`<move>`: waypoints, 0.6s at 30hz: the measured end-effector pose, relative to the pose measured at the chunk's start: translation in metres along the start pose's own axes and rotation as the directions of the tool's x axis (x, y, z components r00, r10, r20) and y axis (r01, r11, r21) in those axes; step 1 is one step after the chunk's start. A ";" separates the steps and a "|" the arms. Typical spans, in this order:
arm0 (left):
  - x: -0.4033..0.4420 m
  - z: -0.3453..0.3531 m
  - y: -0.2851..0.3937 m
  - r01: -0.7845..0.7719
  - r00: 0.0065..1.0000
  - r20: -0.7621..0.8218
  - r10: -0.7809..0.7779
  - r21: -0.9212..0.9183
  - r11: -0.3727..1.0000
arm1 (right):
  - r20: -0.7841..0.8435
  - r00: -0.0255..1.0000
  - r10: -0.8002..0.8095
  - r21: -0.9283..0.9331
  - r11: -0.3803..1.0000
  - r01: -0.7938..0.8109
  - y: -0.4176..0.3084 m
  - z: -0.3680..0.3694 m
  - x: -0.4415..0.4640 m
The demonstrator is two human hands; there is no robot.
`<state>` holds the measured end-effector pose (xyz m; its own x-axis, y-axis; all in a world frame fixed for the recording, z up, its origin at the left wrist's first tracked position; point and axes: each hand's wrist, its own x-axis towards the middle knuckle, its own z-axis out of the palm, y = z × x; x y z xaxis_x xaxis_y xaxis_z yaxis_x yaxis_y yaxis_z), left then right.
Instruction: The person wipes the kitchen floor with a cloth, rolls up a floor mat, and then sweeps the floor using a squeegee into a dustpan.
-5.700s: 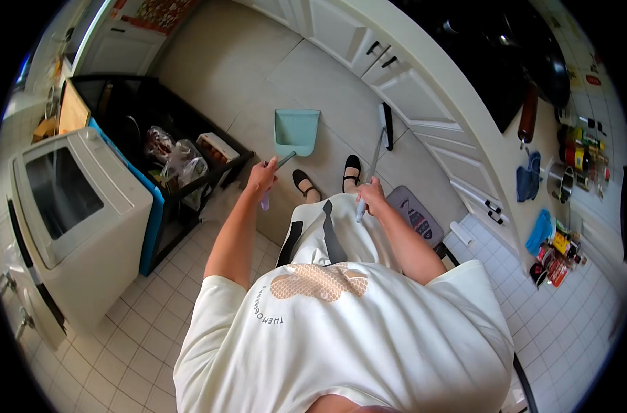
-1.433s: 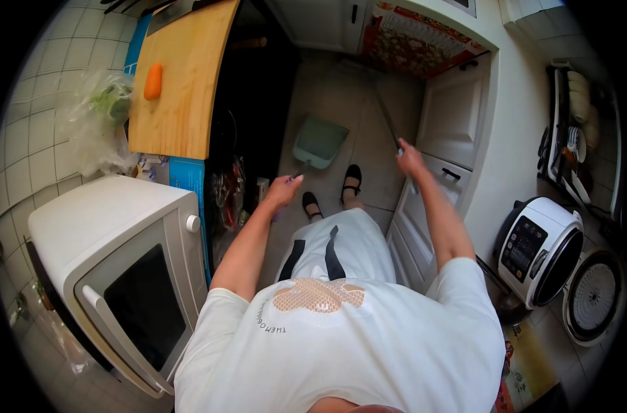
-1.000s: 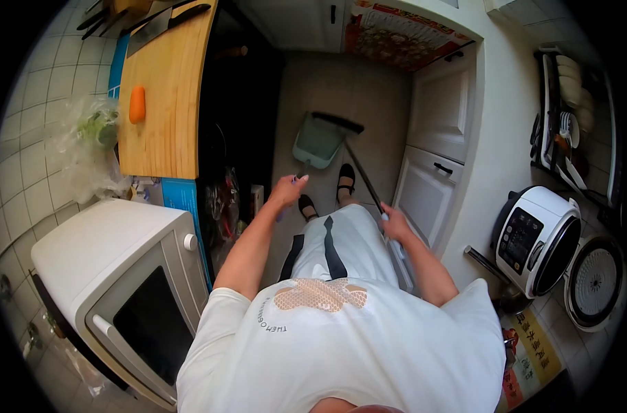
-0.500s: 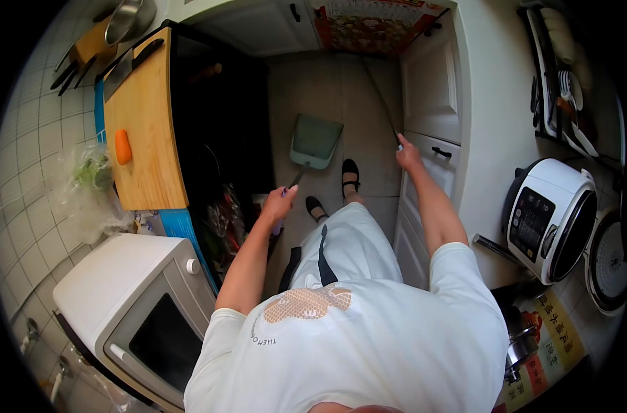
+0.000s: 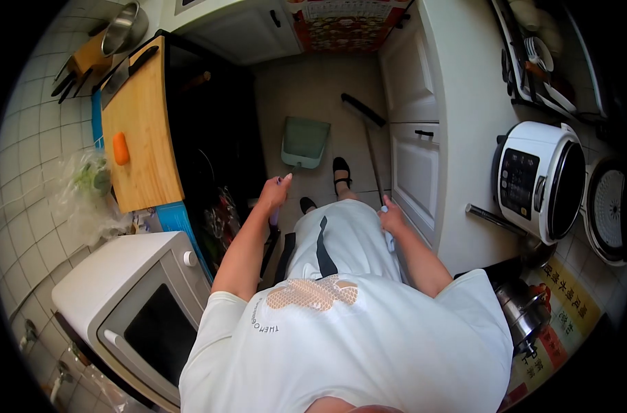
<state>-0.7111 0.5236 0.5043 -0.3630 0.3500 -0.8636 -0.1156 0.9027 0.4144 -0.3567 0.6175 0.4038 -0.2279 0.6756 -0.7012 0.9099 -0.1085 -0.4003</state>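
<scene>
My left hand (image 5: 276, 193) is closed round the handle of a long-handled green dustpan (image 5: 305, 140). The pan is down at the floor, its wide mouth facing away from me. In my right hand (image 5: 393, 215), held low by my hip, is the handle of a broom (image 5: 363, 110). Its dark, narrow head lies slantwise beyond the dustpan, to the right, apart from it. Most of the dustpan's handle is hidden behind my left hand and forearm.
White cabinets (image 5: 415, 180) line the right side. To the left stand a cutting board (image 5: 143, 138) with a carrot (image 5: 121, 149) and a knife (image 5: 124, 77), and a white oven (image 5: 138, 310). A rice cooker (image 5: 534, 175) sits on the right counter. My feet stand on the tiled floor.
My right hand has drawn back toward my hip, bringing the broom head into view near the right cabinets. My left hand and the dustpan have shifted only slightly.
</scene>
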 end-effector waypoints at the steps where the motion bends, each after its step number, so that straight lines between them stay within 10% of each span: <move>1: 0.001 0.001 -0.001 -0.005 1.000 0.001 0.005 0.000 1.000 | -0.017 0.999 -0.032 0.013 0.999 0.033 -0.006 -0.002 -0.010; 3: 0.004 0.001 -0.004 -0.016 0.999 -0.033 0.017 0.024 1.000 | 0.310 0.899 0.308 0.284 0.873 -0.397 -0.069 -0.049 -0.054; 7: 0.001 -0.012 -0.012 -0.037 0.999 -0.001 0.037 0.061 0.997 | 0.229 0.940 0.253 0.332 0.887 -0.320 -0.053 -0.039 -0.066; 9: -0.006 -0.017 -0.017 -0.044 0.999 0.007 0.044 0.115 0.992 | -0.013 1.000 0.026 0.197 0.980 -0.023 -0.015 -0.012 -0.040; 12: -0.024 -0.023 -0.017 -0.023 0.999 0.045 0.016 0.181 0.983 | 0.163 0.963 0.213 0.511 0.817 -0.267 -0.058 -0.030 -0.045; 18: -0.015 -0.015 -0.041 -0.074 0.997 0.048 0.065 0.204 0.976 | 0.362 0.912 0.193 0.412 0.844 -0.342 -0.091 -0.003 -0.069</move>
<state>-0.7150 0.4774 0.5042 -0.3250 0.4199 -0.8474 0.1031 0.9064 0.4096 -0.4225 0.5829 0.4897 -0.1574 0.3311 -0.9304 0.7036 -0.6235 -0.3410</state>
